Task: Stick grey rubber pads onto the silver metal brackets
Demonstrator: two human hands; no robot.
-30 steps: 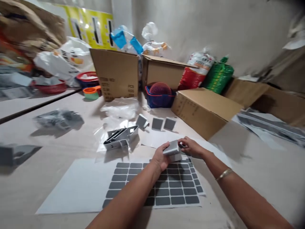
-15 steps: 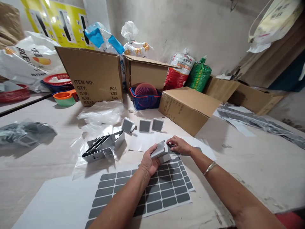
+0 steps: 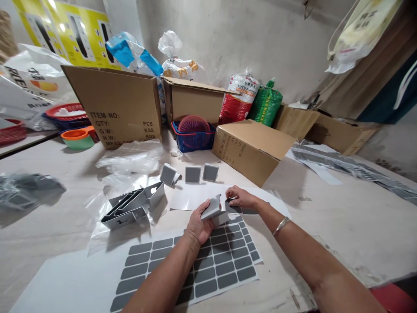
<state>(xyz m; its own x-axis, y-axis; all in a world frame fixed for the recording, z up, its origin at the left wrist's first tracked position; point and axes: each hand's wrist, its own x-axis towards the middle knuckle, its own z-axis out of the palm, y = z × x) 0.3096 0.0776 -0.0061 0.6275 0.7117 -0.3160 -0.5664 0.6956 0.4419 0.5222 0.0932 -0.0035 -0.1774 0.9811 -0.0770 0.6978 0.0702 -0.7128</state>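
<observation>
Gripping grey bracket (image 3: 212, 209) in left hand (image 3: 199, 225), above sticker sheet (image 3: 206, 274); right hand (image 3: 241, 198) at bracket's 2 o'clock, fingertips bunched by dark pad (image 3: 235, 209), can't tell if pinching. Bracket looks light, stiff, slickish: grab edges.

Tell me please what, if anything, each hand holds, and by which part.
The left hand holds a grey bent piece by its left end, thumb on top. Whether the right hand grips anything cannot be told.
</observation>
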